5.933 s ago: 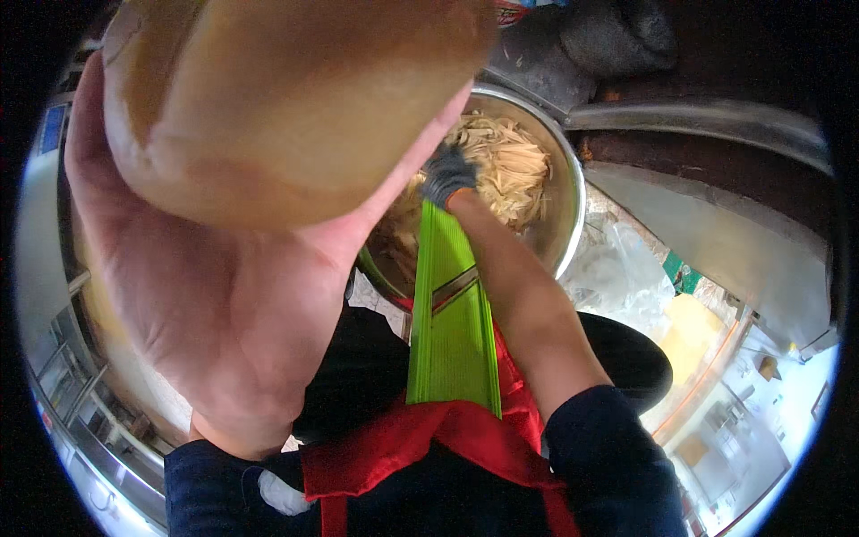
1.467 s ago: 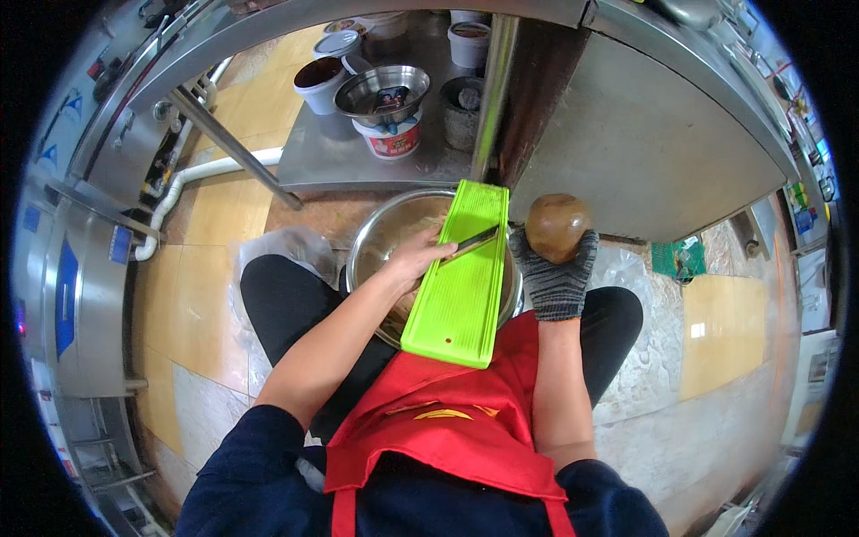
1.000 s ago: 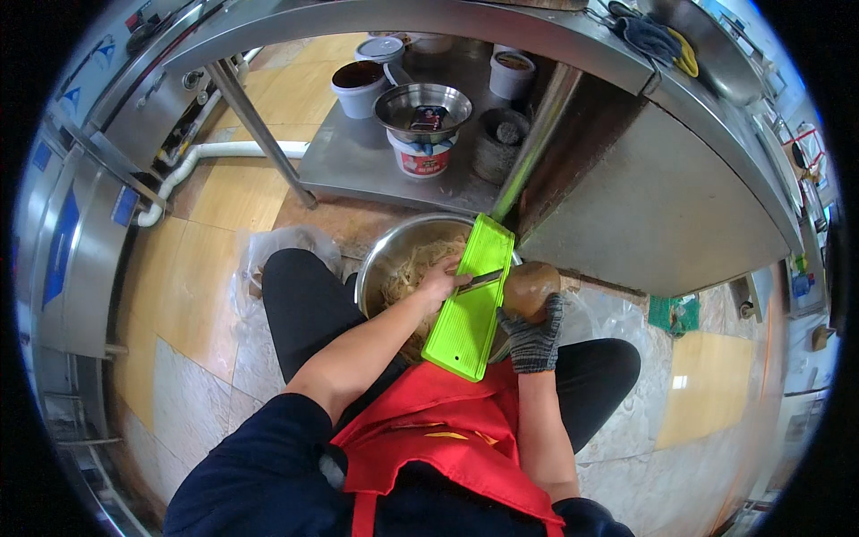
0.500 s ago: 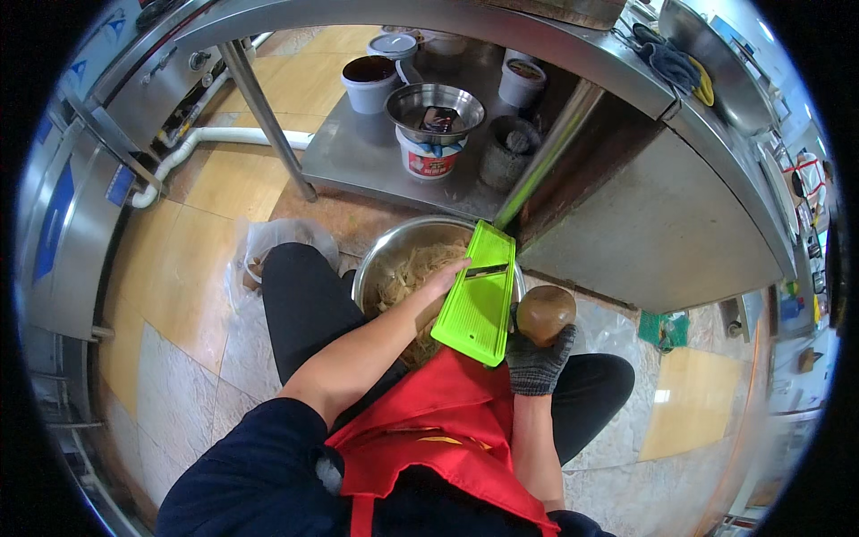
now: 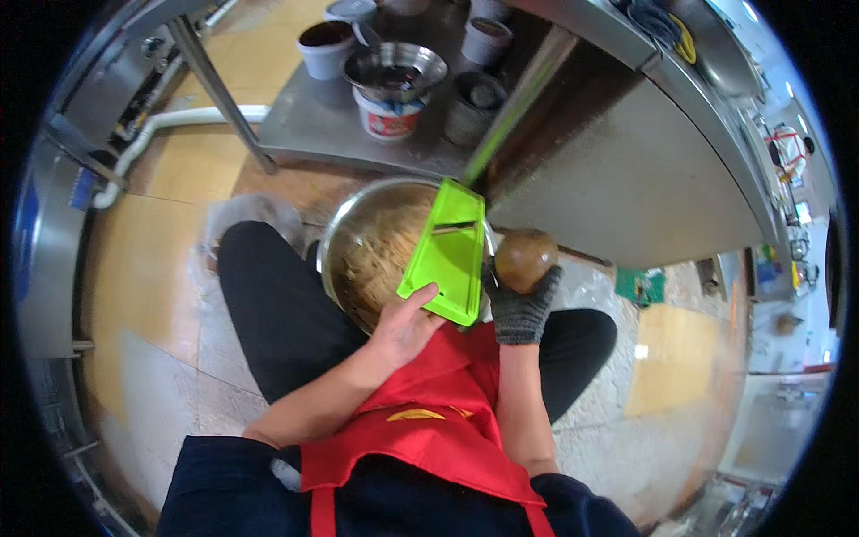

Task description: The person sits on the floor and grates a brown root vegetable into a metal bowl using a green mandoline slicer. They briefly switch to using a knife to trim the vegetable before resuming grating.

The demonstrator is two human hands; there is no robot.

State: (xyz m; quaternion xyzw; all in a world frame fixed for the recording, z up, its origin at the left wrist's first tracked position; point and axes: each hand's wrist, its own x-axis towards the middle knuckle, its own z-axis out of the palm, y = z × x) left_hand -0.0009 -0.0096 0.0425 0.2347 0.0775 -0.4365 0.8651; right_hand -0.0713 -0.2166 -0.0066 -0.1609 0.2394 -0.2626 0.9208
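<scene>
My left hand [image 5: 403, 333] grips the near end of a bright green mandoline slicer [image 5: 458, 259], thumb on top. A dark blade crosses the slicer's upper part. It lies tilted over the right side of a large steel bowl [image 5: 335, 234], which holds pale shredded vegetable [image 5: 380, 259]. On my right hand [image 5: 522, 315] is a dark grey knitted glove. Its fingers are wrapped round a big, round, brown root vegetable [image 5: 526, 259], just right of the slicer and apart from it. The slicer covers part of the bowl.
Beyond the bowl, a low steel shelf [image 5: 309, 134] carries white tubs [image 5: 324, 55], a steel basin [image 5: 394, 67] on a bucket and a dark stone mortar [image 5: 472, 112]. A table leg [image 5: 519, 103] and cabinet panel [image 5: 626, 179] stand close on the right. Clear plastic bags [image 5: 259, 215] lie beside my legs.
My left hand has shifted from the slicer's left edge near the blade down to its near end. My right hand still holds the root vegetable. The whole view has shifted.
</scene>
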